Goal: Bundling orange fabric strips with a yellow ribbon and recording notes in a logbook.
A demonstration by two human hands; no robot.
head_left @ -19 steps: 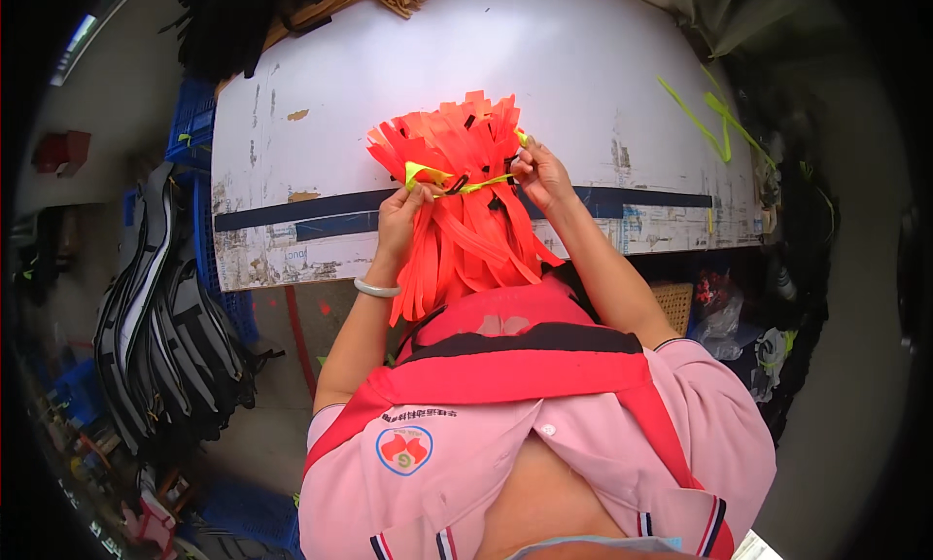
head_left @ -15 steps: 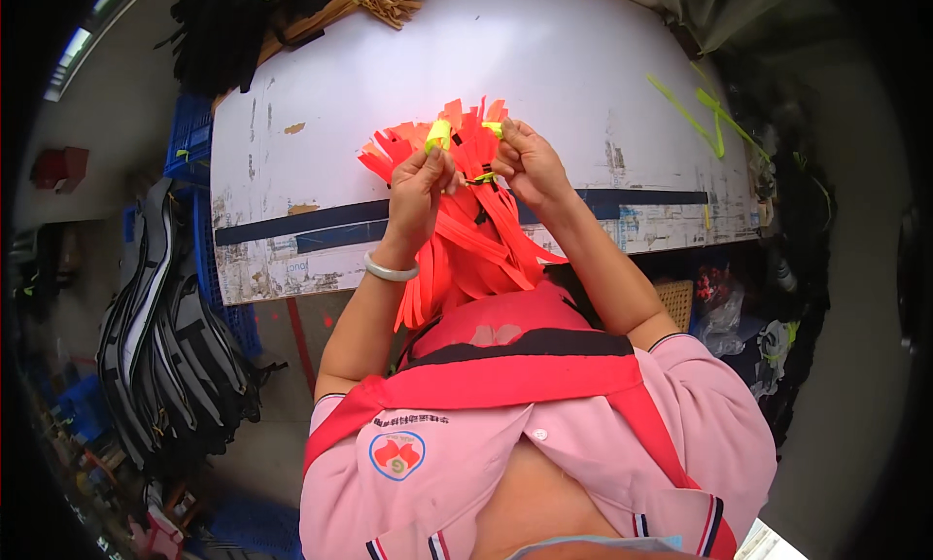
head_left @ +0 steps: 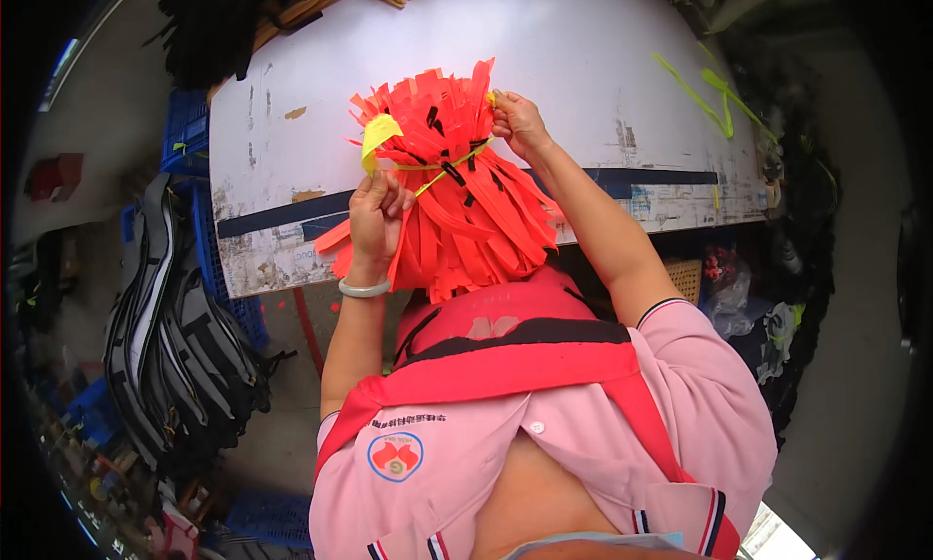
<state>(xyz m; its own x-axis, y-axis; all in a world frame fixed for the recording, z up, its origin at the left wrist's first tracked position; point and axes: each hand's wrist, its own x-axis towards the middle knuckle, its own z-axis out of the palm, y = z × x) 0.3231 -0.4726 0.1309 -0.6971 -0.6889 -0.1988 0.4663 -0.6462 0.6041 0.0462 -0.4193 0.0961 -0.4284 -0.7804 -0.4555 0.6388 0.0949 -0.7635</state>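
Gripping one end of the yellow ribbon (head_left: 380, 137) in the closed fingers of the left hand (head_left: 379, 200); pinching a yellow end, apparently of the same ribbon, between thumb and fingertips of the right hand (head_left: 520, 122). Working on a bundle of red strips (head_left: 466, 225), laid across the near edge of the table (head_left: 583, 93) around its middle, with the lower ends hanging past that edge toward the red apron (head_left: 501, 312). Impossible to see how the ribbon runs underneath.

To bind it well, pull both ends evenly and outward, at the same height, so as to seat the ribbon in one level ring instead of a slant. Mind the small black tabs (head_left: 454, 174) near the crossing; best not to trap one crookedly. Gather the stray strips splayed out at lower left before tightening, and smooth the wide, loose left tail to avoid a bulky knot.

For elbow room, use the bare stretch toward the far edge and right of the bundle. Stay short of the right edge, with its loose yellow ribbons (head_left: 715, 79), and of the far left corner, heaped with black strips (head_left: 209, 25). Watch the blue crate (head_left: 190, 122) against the left edge.
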